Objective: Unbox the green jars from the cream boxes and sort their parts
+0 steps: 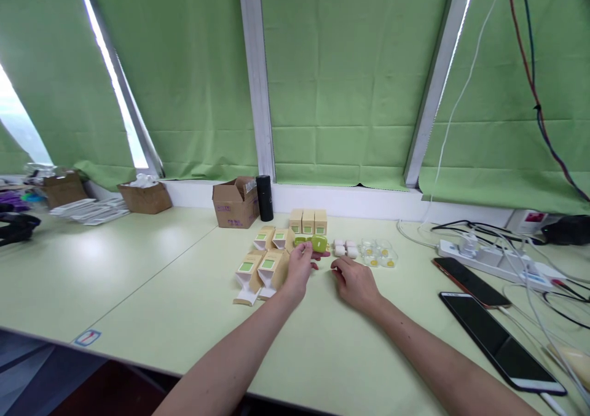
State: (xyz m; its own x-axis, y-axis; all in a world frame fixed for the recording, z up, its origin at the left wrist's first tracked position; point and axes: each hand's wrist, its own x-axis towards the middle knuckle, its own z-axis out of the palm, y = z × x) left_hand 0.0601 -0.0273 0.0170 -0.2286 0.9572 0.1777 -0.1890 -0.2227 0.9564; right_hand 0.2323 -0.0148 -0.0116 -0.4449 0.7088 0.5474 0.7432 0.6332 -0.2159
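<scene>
Starting at the far left, a dark object was cut off by the frame, with two cardboard boxes point(145, 196) too small to read beyond it. Nearer centre stood a cardboard carton point(236, 202) and a black cylinder point(264, 198). Open little cartons point(262, 268) lay just left of the left hand point(299, 268), whose fingertips met a green case point(319, 243) on the table point(138, 281); whether they pinched it or only touched it could not be told. The right hand point(354, 284) rested close by, fingers half curled, palm hidden, its hold unclear. Past it lay white cases point(345, 249) and clear trays point(380, 253), then a power strip point(488, 259) and two phones point(500, 342), with another object cut off at the right edge.
</scene>
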